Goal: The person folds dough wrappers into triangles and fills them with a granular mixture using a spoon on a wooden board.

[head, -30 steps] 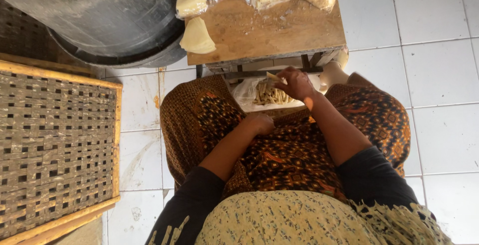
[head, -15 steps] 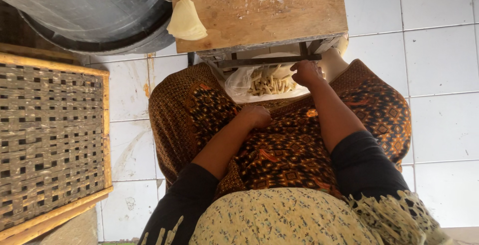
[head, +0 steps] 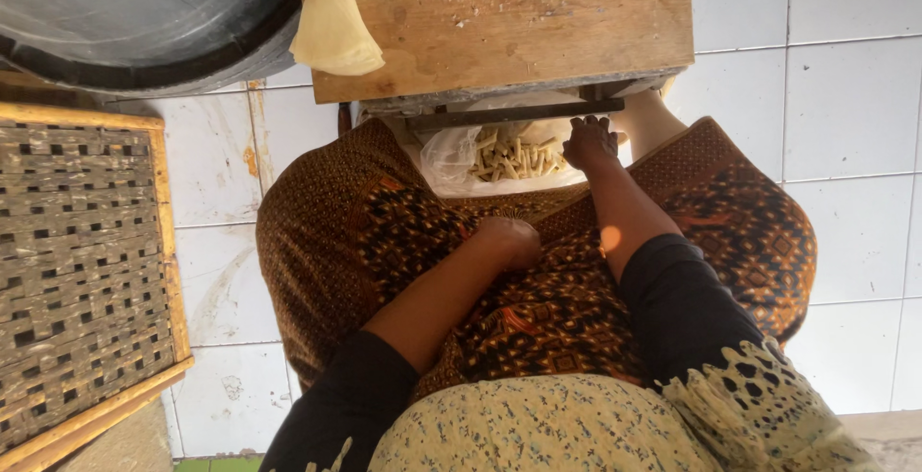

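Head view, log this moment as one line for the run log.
left hand: fist resting on lap | right hand: on cut strips in plastic bag | wooden board above

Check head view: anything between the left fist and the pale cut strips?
Only patterned brown skirt cloth between the left hand and the strips, per the head view.

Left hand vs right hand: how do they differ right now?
The left hand rests closed on the patterned skirt in the lap; the right hand reaches forward into the pale cut strips under the wooden table. The left touches only cloth; the right touches the strips. Both are bare, with dark sleeves.
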